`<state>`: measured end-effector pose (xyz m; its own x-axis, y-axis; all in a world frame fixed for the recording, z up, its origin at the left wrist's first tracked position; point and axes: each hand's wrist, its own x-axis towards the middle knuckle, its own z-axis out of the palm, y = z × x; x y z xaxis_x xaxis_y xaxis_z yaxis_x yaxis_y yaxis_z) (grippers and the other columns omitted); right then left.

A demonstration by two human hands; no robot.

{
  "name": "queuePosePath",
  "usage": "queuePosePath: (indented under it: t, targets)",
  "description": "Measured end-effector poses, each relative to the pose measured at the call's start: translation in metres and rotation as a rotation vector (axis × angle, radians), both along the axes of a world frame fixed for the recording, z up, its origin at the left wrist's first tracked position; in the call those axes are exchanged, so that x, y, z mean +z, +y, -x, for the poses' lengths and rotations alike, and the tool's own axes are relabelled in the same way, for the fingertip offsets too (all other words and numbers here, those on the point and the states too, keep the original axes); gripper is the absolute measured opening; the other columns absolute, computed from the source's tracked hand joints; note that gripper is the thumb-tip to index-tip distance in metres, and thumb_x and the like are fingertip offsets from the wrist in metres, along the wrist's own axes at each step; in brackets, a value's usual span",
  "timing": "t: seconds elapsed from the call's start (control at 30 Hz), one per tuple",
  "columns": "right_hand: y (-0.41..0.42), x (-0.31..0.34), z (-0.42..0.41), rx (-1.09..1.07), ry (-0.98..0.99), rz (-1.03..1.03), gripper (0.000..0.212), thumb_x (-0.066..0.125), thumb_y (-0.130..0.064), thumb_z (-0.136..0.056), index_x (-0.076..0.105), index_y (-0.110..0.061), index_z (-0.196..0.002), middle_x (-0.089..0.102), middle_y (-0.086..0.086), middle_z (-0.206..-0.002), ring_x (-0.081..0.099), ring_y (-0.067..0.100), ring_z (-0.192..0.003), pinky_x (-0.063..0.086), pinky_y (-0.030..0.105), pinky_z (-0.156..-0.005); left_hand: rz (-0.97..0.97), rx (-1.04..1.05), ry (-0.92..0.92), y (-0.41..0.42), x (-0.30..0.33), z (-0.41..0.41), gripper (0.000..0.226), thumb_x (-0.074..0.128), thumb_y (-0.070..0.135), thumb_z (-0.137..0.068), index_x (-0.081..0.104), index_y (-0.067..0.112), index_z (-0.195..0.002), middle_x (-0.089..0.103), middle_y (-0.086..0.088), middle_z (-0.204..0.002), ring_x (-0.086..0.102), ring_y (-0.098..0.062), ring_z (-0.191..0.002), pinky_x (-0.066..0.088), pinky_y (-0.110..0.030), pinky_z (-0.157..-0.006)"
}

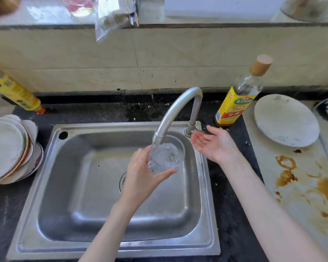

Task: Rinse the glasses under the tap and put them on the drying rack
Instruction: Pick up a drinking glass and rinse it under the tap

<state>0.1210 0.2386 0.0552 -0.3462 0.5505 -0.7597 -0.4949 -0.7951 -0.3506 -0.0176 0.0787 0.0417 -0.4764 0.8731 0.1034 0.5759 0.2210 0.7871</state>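
Nearby: yellow-labelled bottle (237, 99) behind right hand (214, 142); plate stack (9, 150) left of sink (64, 241).

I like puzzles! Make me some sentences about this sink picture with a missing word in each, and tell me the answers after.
1. The left hand holds a clear ____ under the tap.
2. The right hand is open and holds ____.
3. The bottle behind the sink has a ____ label.
4. A stack of ____ sits to the left of the sink.

Answers: glass; nothing; yellow; plates
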Motion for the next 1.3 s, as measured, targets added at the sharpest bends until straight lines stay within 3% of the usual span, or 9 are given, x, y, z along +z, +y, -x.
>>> queuePosePath:
  t: [0.27,0.43,0.57,0.77,0.97,1.07,1.13,1.23,1.3]
  targets:
    - [-0.002,-0.003,-0.01,0.009,0.04,0.026,0.043,0.051,-0.031,-0.094,0.049,0.007,-0.114,0.056,0.017,-0.114,0.053,0.027,-0.113,0.048,0.037,-0.087,-0.029,0.022,-0.002,-0.009,0.007,0.001,0.065,0.09,0.029,-0.052,0.047,0.049,-0.097,0.049,0.024,-0.078,0.046,0.009,-0.075,0.034,-0.004,-0.071]
    - [-0.052,-0.03,-0.006,0.307,-0.202,0.102,0.038,0.05,-0.039,-0.093,0.051,-0.006,-0.112,0.054,0.014,-0.096,0.054,0.029,-0.091,0.048,0.041,-0.074,-0.003,0.097,-0.025,-0.015,0.009,-0.001,0.063,0.089,0.03,-0.052,0.06,0.018,-0.106,0.049,0.02,-0.077,0.047,-0.002,-0.071,0.037,-0.01,-0.07]
    - [-0.107,-0.041,0.008,0.558,-0.088,0.288,0.074,0.047,-0.059,-0.087,0.054,0.011,-0.11,0.064,0.02,-0.092,0.063,0.031,-0.08,0.055,0.033,-0.062,-0.022,0.089,-0.014,-0.021,0.008,-0.006,0.068,0.09,0.03,-0.051,0.06,0.015,-0.11,0.051,0.017,-0.083,0.05,-0.001,-0.071,0.038,-0.008,-0.069]
    - [-0.106,-0.031,0.026,0.425,0.364,0.283,0.063,0.051,-0.057,-0.084,0.064,0.003,-0.101,0.067,0.02,-0.092,0.068,0.031,-0.076,0.058,0.036,-0.064,-0.073,-0.036,-0.06,-0.034,0.005,-0.014,0.067,0.08,0.047,-0.056,0.048,0.038,-0.115,0.054,0.016,-0.095,0.054,-0.004,-0.089,0.046,-0.018,-0.076]
    - [-0.103,-0.029,0.021,0.284,0.19,0.197,0.048,0.06,-0.039,-0.087,0.06,0.005,-0.104,0.069,0.025,-0.088,0.07,0.035,-0.073,0.058,0.04,-0.064,0.029,-0.091,-0.075,-0.045,-0.01,-0.014,0.074,0.08,0.047,-0.057,0.039,0.034,-0.117,0.039,0.014,-0.108,0.041,-0.011,-0.106,0.036,-0.017,-0.096]
    - [-0.101,-0.029,0.012,0.204,0.054,0.037,0.036,0.07,-0.03,-0.079,0.059,-0.005,-0.103,0.068,0.017,-0.083,0.067,0.031,-0.074,0.056,0.041,-0.072,0.188,-0.056,-0.366,-0.058,-0.011,-0.017,0.084,0.086,0.023,-0.061,0.032,0.026,-0.126,0.036,0.009,-0.121,0.045,-0.012,-0.117,0.043,-0.022,-0.096]
    - [-0.1,-0.03,0.009,0.17,-0.006,-0.085,0.053,0.073,-0.028,-0.071,0.051,-0.006,-0.114,0.061,0.016,-0.088,0.063,0.026,-0.078,0.056,0.036,-0.073,0.285,-0.004,-0.734,-0.067,-0.004,-0.024,0.075,0.079,0.016,-0.072,0.031,0.028,-0.129,0.041,0.013,-0.122,0.053,-0.004,-0.109,0.049,-0.013,-0.081]
    - [-0.103,-0.029,0.005,0.136,-0.112,-0.279,0.067,0.074,-0.016,-0.076,0.033,-0.014,-0.13,0.056,0.012,-0.089,0.057,0.02,-0.076,0.051,0.033,-0.076,0.147,0.192,-1.486,-0.069,-0.005,-0.031,0.055,0.069,0.029,-0.079,0.045,0.012,-0.126,0.054,-0.007,-0.112,0.06,-0.024,-0.095,0.055,-0.037,-0.086]
    - [-0.108,-0.023,0.004,0.175,-0.22,-0.409,0.072,0.073,-0.012,-0.077,0.03,-0.017,-0.135,0.06,0.009,-0.105,0.061,0.019,-0.09,0.049,0.037,-0.091,0.067,0.3,-1.695,-0.067,-0.012,-0.031,0.046,0.063,0.035,-0.074,0.053,0.009,-0.111,0.054,-0.013,-0.101,0.058,-0.033,-0.093,0.05,-0.049,-0.091]
